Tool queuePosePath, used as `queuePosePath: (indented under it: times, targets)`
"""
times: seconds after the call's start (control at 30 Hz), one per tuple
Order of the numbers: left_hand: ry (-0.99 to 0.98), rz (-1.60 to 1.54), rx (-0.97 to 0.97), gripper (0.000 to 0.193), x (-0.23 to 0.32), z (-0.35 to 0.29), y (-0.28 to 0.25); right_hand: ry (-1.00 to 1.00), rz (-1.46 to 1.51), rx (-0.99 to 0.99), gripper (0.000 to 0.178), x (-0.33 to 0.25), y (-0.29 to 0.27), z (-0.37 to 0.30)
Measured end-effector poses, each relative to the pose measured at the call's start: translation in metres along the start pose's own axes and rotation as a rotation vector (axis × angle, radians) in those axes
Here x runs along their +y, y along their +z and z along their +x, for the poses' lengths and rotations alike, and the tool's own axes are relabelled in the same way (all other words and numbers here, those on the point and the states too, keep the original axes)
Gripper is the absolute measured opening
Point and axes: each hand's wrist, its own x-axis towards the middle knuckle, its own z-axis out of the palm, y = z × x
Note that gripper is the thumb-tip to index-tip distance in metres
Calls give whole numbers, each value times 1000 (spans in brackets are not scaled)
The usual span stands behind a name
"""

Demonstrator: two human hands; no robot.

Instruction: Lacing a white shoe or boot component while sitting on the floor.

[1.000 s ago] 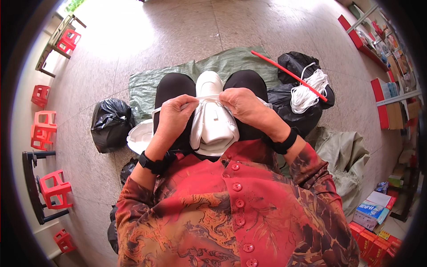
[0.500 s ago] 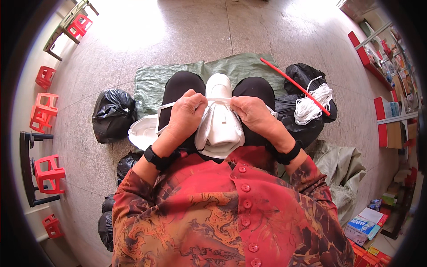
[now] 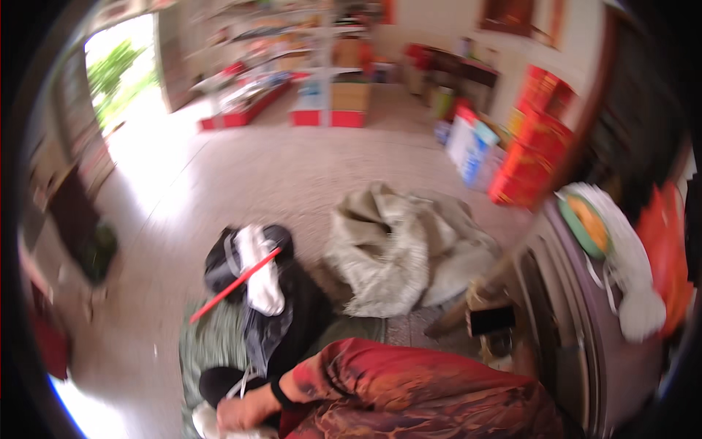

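Note:
At the lower edge, my right hand (image 3: 241, 411) is closed, its wrist in a black band. White shoelace (image 3: 243, 382) runs up from it over my dark trouser knee (image 3: 219, 382). Beside the fingers, part of a white shoe (image 3: 205, 422) shows, cut off by the picture's edge. Motion blur hides the fingertips. My left hand is out of view.
A black bag (image 3: 221, 272) with a white lace bundle (image 3: 257, 274) and red stick (image 3: 234, 287) lies by a green sheet (image 3: 196, 340). A beige woven sack (image 3: 387, 256) sits right of it; red boxes (image 3: 530, 157) and shelves (image 3: 351, 95) stand farther back.
My view has swung far to the right. The shoe and my right hand have shifted to the lower edge, and my left hand has left the picture.

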Motion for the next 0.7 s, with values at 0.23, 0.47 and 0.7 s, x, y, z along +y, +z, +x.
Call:
queuePosePath:
  times: [0.23,0.47,0.7]
  targets:
    - [307,-57,-82,13,13,89,27,302,162,-16,29,-36,-92,-42]
    - [303,-78,-224,20,26,109,42,426,-102,178,27,-74,-124,-79]
    - [186,-59,-346,27,33,104,48,500,-288,299,24,-91,-128,-98]
